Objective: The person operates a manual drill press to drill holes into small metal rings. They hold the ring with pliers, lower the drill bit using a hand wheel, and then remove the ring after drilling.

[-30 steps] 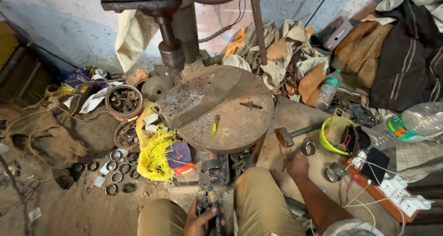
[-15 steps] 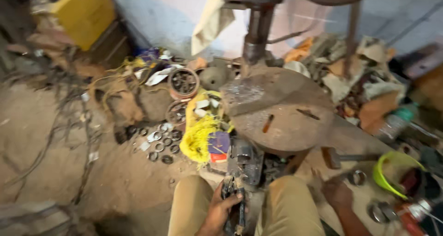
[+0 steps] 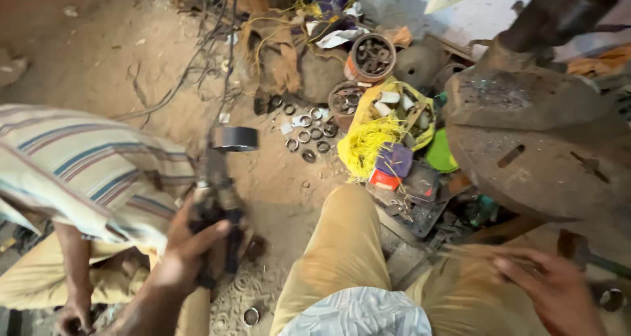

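My left hand point(image 3: 187, 244) is shut on a dark, greasy metal part point(image 3: 220, 191) and holds it upright over the dirt floor, left of my left knee point(image 3: 342, 244). A grey cylindrical sleeve point(image 3: 234, 139) sits at the part's top end. My right hand point(image 3: 549, 287) is blurred, with its fingers spread above my right knee, close to the big round rusty steel plate point(image 3: 526, 152); nothing shows in it. Another person in a striped shirt point(image 3: 85, 171) crouches close on the left, right beside the held part.
Several bearing rings point(image 3: 305, 135) lie on the dirt ahead. Behind them are two tins of metal parts point(image 3: 371, 56), a yellow wire bundle point(image 3: 374, 145) and a small box point(image 3: 391, 165). Scrap crowds the gap by the plate. The other person's hand point(image 3: 69, 319) rests low left.
The view has swung left. My left hand has lifted the dark part from between my knees out to the left. The person in the striped shirt has come into view.
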`<state>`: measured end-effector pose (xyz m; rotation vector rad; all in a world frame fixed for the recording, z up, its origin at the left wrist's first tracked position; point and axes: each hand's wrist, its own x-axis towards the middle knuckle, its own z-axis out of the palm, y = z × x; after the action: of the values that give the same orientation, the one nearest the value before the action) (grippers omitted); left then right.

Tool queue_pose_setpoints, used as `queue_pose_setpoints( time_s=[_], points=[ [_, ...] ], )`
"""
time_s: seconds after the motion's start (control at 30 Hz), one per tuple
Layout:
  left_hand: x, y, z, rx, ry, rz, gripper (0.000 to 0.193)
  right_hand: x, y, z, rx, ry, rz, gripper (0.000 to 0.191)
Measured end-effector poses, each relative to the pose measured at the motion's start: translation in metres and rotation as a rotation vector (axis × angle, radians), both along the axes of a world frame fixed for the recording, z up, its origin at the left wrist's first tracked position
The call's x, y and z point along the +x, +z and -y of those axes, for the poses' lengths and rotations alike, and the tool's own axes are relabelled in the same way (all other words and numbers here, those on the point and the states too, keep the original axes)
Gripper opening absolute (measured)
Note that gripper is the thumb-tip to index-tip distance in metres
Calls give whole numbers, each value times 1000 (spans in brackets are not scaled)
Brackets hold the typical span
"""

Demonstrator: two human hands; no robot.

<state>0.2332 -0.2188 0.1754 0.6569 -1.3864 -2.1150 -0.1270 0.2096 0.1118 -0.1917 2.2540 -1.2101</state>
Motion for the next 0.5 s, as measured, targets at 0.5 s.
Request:
queue_pose_setpoints(
  time_s=[0.5],
  points=[
    [155,12,-33,-62,338,238,53,226,29,309,-263,1614,-227,20]
  ],
)
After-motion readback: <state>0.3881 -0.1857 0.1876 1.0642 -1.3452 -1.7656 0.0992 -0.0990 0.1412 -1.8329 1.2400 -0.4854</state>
